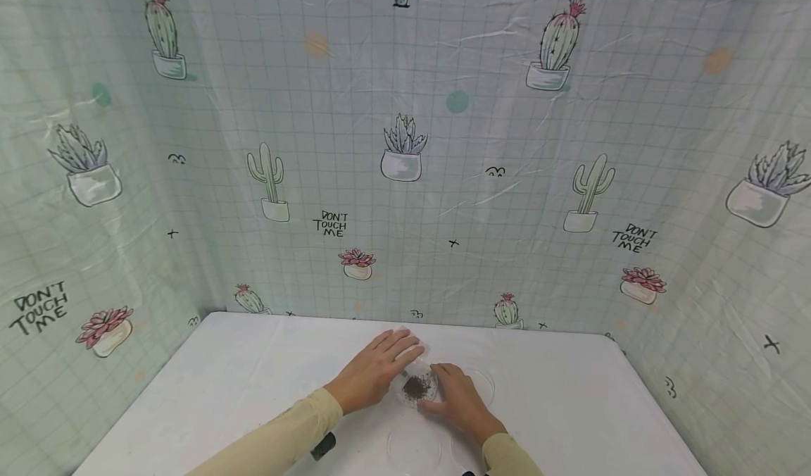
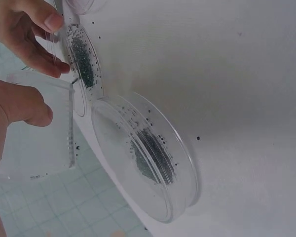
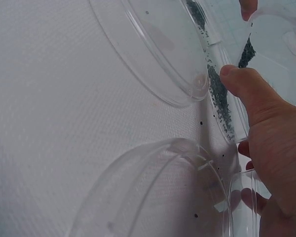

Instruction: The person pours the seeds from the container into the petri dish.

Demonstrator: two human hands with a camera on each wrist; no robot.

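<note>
In the head view my left hand [image 1: 376,370] is at the back centre of the table. In the left wrist view its thumb lies across a clear, flat, square-cornered plastic container [image 2: 44,143], which it grips. Dark granules gather at that container's low edge in the right wrist view. My right hand [image 1: 459,398] holds the rim of a clear round petri dish [image 3: 239,129], thumb at one side and fingers at the other. Dark granules [image 1: 417,387] lie in this dish. Another petri dish [image 2: 106,128] with dark granules stands near the left hand.
Clear round dishes stand around the right hand, one to its right [image 1: 493,389] and one nearer the front [image 1: 389,451]. By the left sleeve lies a small dark green object [image 1: 323,446]. Loose granules dot the white table [image 1: 557,398]. A cactus-print curtain [image 1: 443,201] surrounds its back and sides.
</note>
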